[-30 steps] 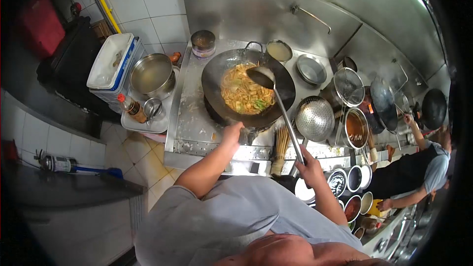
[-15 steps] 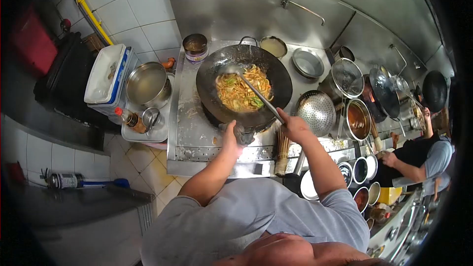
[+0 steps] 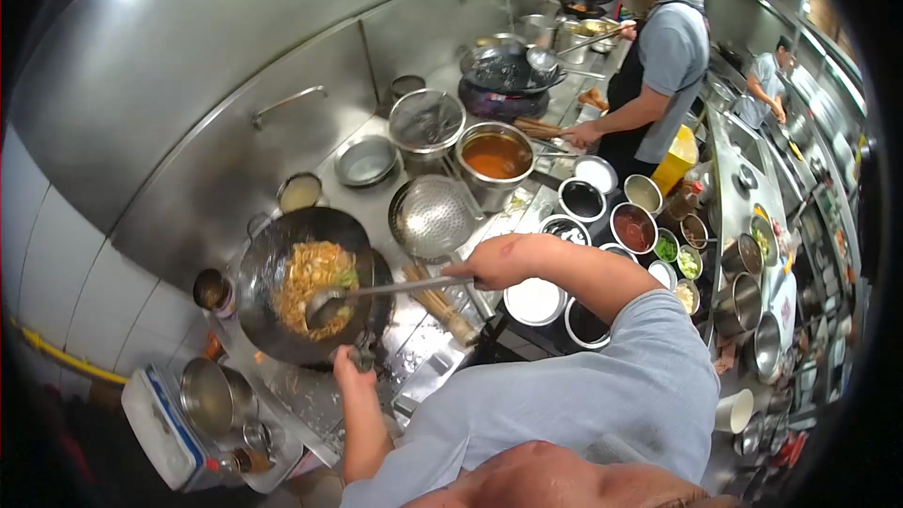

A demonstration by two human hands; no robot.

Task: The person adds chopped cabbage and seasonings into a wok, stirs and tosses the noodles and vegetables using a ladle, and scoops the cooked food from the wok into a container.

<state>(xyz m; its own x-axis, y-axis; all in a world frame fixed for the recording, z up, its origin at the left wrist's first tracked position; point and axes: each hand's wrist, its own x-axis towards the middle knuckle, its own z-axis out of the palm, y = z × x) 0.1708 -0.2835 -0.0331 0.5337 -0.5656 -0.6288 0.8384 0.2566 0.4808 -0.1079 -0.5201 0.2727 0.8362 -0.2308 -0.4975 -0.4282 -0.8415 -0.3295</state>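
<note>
My left hand (image 3: 355,372) is closed on a dark cloth at the near edge of the black wok (image 3: 259,293). In the wok lies a heap of noodles (image 3: 306,275) with bits of green vegetable. My right hand (image 3: 497,261) grips the handle end of a long metal ladle (image 3: 400,288), whose bowl rests over the near side of the noodles. Under the ladle handle lies a bamboo brush (image 3: 442,309). A perforated strainer (image 3: 433,216) sits beyond my right hand.
A pot of orange-brown liquid (image 3: 496,158) and a mesh strainer (image 3: 427,120) stand behind. Bowls of sauces (image 3: 633,228) and chopped greens (image 3: 666,246) line the right. A co-worker (image 3: 663,66) stands at another wok (image 3: 508,71); another person (image 3: 764,89) is farther off.
The view has swung to the right, showing more of the co-worker and the bowls. The ladle has shifted from the far side of the noodles to their near side.
</note>
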